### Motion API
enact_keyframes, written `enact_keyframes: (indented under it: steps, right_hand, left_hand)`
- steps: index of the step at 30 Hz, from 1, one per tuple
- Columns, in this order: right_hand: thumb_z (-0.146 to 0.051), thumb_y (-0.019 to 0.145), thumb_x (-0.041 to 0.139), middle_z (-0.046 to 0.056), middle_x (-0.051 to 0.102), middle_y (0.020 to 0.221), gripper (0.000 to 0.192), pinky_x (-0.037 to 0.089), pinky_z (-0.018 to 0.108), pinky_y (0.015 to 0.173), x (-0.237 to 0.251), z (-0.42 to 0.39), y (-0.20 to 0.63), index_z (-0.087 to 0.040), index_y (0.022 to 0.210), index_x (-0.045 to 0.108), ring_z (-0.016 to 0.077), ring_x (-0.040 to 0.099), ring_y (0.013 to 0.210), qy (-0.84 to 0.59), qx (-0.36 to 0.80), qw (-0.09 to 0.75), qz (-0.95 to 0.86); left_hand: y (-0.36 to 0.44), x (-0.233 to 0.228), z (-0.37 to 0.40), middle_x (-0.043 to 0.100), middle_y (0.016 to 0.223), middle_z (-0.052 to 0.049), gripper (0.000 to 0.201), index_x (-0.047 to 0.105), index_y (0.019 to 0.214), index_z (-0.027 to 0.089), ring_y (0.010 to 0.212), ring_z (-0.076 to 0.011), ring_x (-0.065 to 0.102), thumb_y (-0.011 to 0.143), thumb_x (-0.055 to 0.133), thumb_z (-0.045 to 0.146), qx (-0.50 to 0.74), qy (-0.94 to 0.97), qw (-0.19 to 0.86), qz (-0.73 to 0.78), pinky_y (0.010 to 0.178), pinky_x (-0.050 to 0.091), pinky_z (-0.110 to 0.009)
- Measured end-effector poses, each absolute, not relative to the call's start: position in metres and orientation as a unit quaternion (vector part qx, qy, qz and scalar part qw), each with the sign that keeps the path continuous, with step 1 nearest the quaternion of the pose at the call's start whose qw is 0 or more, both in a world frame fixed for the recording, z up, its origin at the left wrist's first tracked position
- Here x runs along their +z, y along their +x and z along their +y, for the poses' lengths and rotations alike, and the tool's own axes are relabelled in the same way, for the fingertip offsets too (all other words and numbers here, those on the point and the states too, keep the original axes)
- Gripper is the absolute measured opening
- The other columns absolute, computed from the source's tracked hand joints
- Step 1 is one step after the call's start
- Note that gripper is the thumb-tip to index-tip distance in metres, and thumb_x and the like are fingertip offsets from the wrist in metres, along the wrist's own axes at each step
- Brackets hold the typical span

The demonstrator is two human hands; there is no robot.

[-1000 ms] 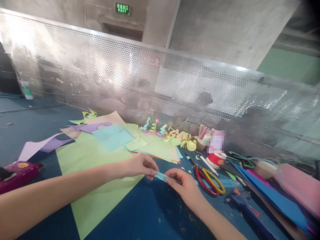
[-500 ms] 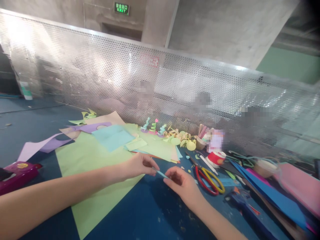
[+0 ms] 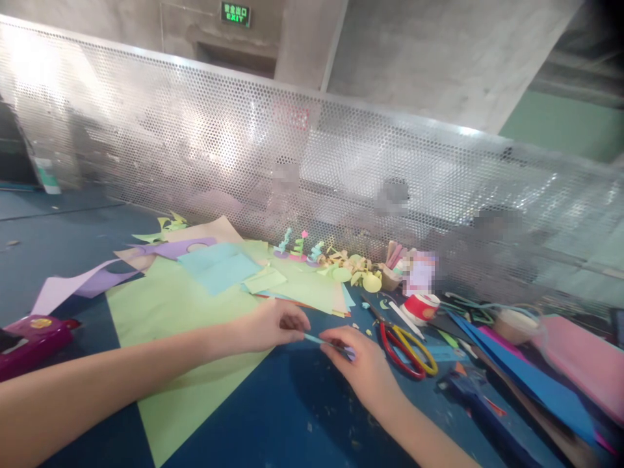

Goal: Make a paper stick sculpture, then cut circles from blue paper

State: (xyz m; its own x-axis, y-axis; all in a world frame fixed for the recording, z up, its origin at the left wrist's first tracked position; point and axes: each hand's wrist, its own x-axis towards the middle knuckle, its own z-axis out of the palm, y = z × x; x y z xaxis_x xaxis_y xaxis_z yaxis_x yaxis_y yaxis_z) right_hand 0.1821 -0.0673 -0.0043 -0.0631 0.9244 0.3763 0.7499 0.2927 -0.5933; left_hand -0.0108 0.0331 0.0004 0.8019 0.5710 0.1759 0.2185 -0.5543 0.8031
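1. Blue table (image 3: 273, 416), backed by a perforated metal screen (image 3: 341, 169); surface crowded with craft paper.
2. Large green sheet (image 3: 180, 325) lies flat under the left forearm, near edge free.
3. Red-and-yellow scissors (image 3: 407, 348) rest just beside the right hand (image 3: 363, 364), within reach.
4. Left hand (image 3: 270, 324) and right hand each pinch one end of a thin blue paper strip (image 3: 316, 338), holding it between them just above the table.
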Motion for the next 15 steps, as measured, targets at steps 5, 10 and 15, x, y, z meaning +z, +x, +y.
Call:
enact_keyframes:
  steps: [5,10,15]
  right_hand:
    - [-0.023,0.082,0.057,0.002,0.067,0.085,0.009,0.046,0.028,0.077,-0.006,-0.065,0.188,-0.022,0.083,0.066,0.0170,0.061,0.082,-0.573,0.097,0.344,-0.737]
    - [-0.024,0.082,0.056,0.002,0.067,0.086,0.011,0.047,0.028,0.076,-0.005,-0.067,0.184,-0.023,0.083,0.067,0.0172,0.061,0.082,-0.552,0.137,0.349,-0.745]
    - [-0.030,0.079,0.060,0.001,0.068,0.085,0.011,0.047,0.028,0.074,0.000,-0.068,0.181,-0.026,0.083,0.070,0.0179,0.062,0.080,-0.542,0.175,0.358,-0.740]
  left_hand:
    - [-0.012,0.004,0.032,0.064,0.084,-0.002,0.020,0.068,0.090,0.021,0.078,-0.0137,0.058,0.082,0.049,0.022,0.186,0.925,0.261,0.205,0.072,0.043,-0.023]
    - [-0.013,0.009,0.023,0.065,0.081,-0.001,0.018,0.066,0.087,0.022,0.070,-0.0140,0.057,0.079,0.050,0.024,0.152,0.934,0.239,0.220,0.063,0.041,-0.022]
    - [-0.010,0.009,0.014,0.067,0.071,-0.001,0.025,0.067,0.085,0.022,0.058,-0.0113,0.057,0.084,0.047,0.036,0.118,0.897,0.359,0.228,0.052,0.039,-0.019]
